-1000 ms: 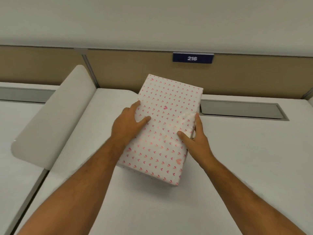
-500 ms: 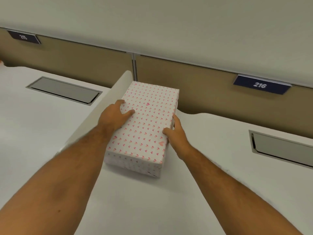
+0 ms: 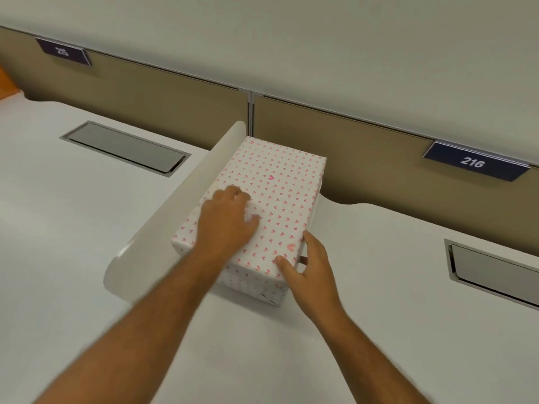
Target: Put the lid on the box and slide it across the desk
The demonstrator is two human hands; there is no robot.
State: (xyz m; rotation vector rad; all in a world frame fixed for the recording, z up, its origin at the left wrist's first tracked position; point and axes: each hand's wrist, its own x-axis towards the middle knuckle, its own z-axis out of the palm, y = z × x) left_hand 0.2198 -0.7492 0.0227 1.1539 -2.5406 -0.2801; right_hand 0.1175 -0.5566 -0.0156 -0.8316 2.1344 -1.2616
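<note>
Left hand flat, palm down, right hand cupped, thumb forward, both forearms extended

We see left hand motion-blurred, fingertips smeared on box. Box left wall hidden behind divider. Right hand fingers tucked behind box right side, grip unclear. Lid seam indiscernible. Orange object cut off at left edge. Sign "215" blurred.
</note>
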